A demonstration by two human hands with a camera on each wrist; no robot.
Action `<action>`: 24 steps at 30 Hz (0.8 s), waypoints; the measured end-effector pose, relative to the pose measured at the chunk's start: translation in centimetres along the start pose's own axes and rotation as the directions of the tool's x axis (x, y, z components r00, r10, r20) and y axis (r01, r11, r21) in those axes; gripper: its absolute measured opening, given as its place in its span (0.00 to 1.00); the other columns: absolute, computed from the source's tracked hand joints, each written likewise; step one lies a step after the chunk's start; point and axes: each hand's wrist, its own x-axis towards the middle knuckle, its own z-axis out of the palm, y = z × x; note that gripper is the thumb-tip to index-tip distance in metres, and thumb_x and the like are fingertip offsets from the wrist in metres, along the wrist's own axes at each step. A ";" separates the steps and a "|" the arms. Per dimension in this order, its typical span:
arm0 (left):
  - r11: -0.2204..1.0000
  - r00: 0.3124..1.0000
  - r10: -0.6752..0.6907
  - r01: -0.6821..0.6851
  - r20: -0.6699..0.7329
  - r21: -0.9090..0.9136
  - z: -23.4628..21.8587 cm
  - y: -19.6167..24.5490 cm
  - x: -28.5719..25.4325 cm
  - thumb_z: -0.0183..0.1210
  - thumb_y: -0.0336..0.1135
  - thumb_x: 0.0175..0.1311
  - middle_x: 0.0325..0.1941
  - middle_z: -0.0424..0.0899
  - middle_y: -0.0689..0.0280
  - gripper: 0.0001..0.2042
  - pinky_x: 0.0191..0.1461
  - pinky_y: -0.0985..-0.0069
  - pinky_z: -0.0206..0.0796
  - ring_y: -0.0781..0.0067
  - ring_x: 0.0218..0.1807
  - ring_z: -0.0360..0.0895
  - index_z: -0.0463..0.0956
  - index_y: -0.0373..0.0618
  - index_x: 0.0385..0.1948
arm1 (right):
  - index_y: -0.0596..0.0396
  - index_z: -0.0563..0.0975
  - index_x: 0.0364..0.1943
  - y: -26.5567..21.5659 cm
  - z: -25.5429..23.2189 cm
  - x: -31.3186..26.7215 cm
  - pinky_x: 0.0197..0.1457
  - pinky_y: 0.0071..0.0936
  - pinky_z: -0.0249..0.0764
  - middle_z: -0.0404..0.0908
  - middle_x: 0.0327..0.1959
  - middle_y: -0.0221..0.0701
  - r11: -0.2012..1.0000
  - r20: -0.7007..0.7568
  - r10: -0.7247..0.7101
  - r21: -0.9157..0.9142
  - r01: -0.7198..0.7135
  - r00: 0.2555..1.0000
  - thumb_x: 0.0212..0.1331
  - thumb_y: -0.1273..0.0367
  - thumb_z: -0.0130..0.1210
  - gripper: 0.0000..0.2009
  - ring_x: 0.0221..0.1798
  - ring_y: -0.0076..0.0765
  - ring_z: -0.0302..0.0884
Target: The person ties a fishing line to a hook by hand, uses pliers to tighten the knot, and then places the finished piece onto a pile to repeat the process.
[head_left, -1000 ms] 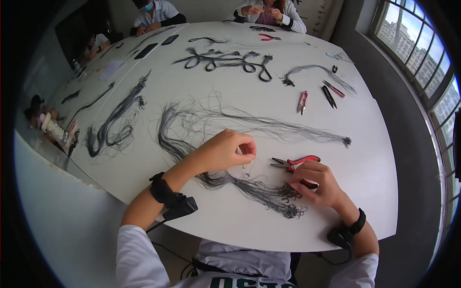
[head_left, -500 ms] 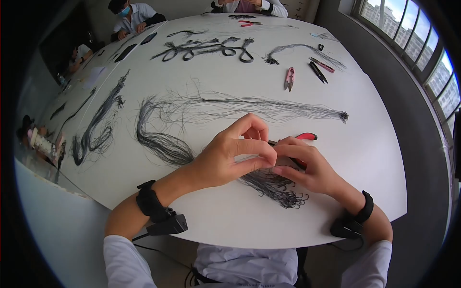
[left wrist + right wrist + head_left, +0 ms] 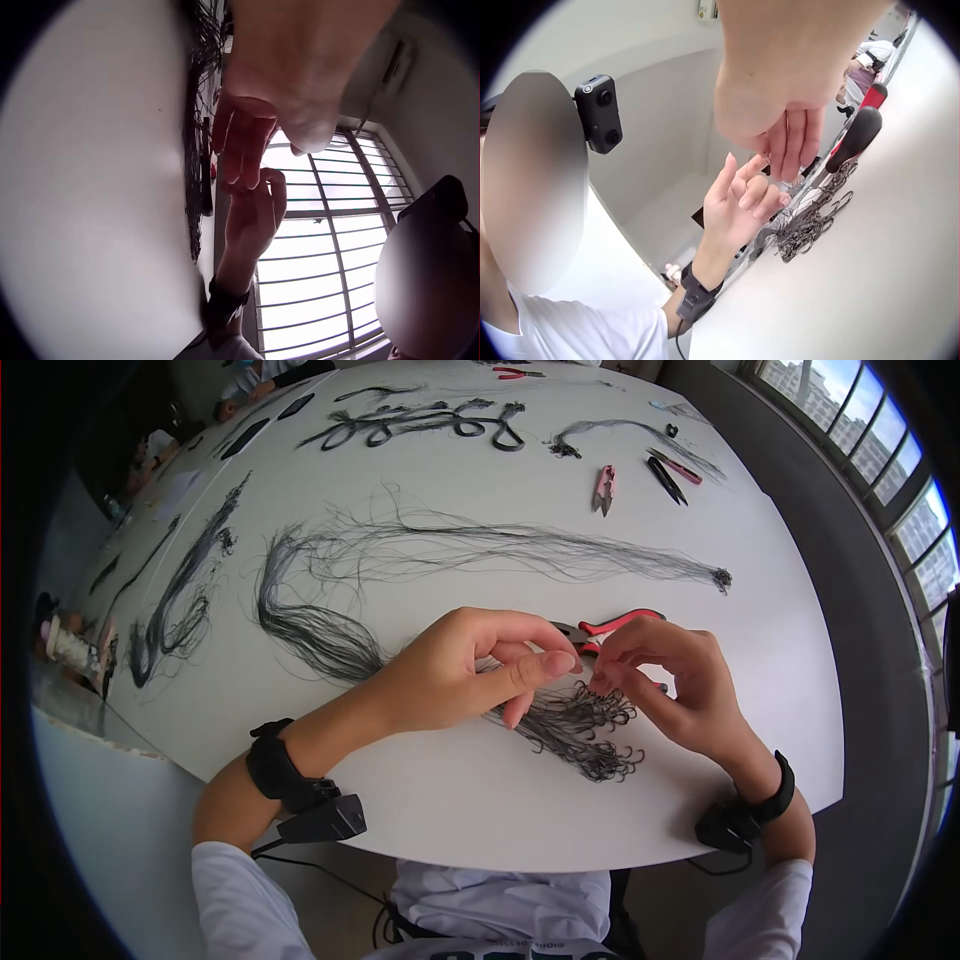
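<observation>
My left hand (image 3: 455,670) hovers over the table with bent fingers and the thumb lying near the index fingertip; a very thin fishing line shows faintly about its fingers. Close beside it, my right hand (image 3: 685,675) pinches thumb and index fingertip together on the line's end. In the right wrist view, the left index fingertip meets the right fingertips, while the left thumb stands apart. I cannot tell whether a hook sits in the pinch. Below lies a bunch of dark fish hooks (image 3: 605,762) on fine lines. Red-handled pliers (image 3: 622,622) lie partly behind the right hand.
A long bundle of dark lines (image 3: 320,635) curves across the table (image 3: 480,810). Farther back lie pink thread snips (image 3: 604,490), black snips (image 3: 665,480) and looped line bundles (image 3: 415,427). Another bundle (image 3: 185,590) lies left. Other people sit at the far side.
The left hand has moved right from over the line bundle to meet the right hand. The right hand has left the pliers and lifted. The head view has tilted down.
</observation>
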 end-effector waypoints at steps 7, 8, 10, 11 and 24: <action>0.880 0.916 0.398 -0.396 0.047 0.262 0.6 -0.8 0.4 0.59 0.30 0.59 0.32 0.83 0.66 0.05 0.51 0.74 0.64 0.74 0.39 0.75 0.81 0.40 0.28 | 0.62 0.71 0.34 -0.8 -0.5 0.0 0.33 0.20 0.73 0.78 0.28 0.33 0.898 -0.010 0.243 0.380 -0.221 0.970 0.62 0.73 0.46 0.05 0.30 0.26 0.78; 0.882 0.917 0.395 -0.393 0.047 0.259 0.4 -1.1 0.4 0.59 0.30 0.59 0.32 0.83 0.66 0.05 0.51 0.74 0.64 0.74 0.39 0.75 0.81 0.40 0.28 | 0.61 0.71 0.35 -1.4 -0.7 0.1 0.32 0.19 0.73 0.78 0.28 0.32 0.809 0.047 0.336 0.497 -0.314 0.941 0.62 0.72 0.47 0.05 0.28 0.25 0.77; 0.932 0.951 0.309 -0.305 0.012 0.196 0.2 -0.5 0.3 0.58 0.30 0.58 0.33 0.83 0.67 0.04 0.54 0.72 0.63 0.70 0.48 0.72 0.82 0.42 0.29 | 0.61 0.71 0.38 -1.5 -1.0 0.3 0.34 0.20 0.73 0.78 0.30 0.32 0.738 0.126 0.375 0.559 -0.378 0.919 0.61 0.73 0.48 0.06 0.31 0.24 0.76; 0.932 0.951 0.309 -0.305 0.011 0.194 0.2 -0.2 0.1 0.58 0.30 0.58 0.33 0.83 0.67 0.04 0.54 0.72 0.63 0.70 0.48 0.72 0.82 0.42 0.29 | 0.61 0.71 0.40 -1.5 -1.1 0.4 0.35 0.20 0.73 0.78 0.32 0.33 0.661 0.204 0.400 0.611 -0.436 0.893 0.61 0.73 0.49 0.07 0.33 0.24 0.76; 0.840 0.899 0.436 -0.387 -0.048 0.381 0.7 0.1 -0.2 0.57 0.30 0.58 0.50 0.78 0.61 0.05 0.60 0.69 0.59 0.68 0.54 0.69 0.83 0.45 0.30 | 0.61 0.72 0.52 0.6 -0.4 -0.1 0.38 0.21 0.75 0.79 0.39 0.35 0.815 0.310 0.242 0.449 -0.366 0.919 0.62 0.75 0.50 0.14 0.38 0.25 0.78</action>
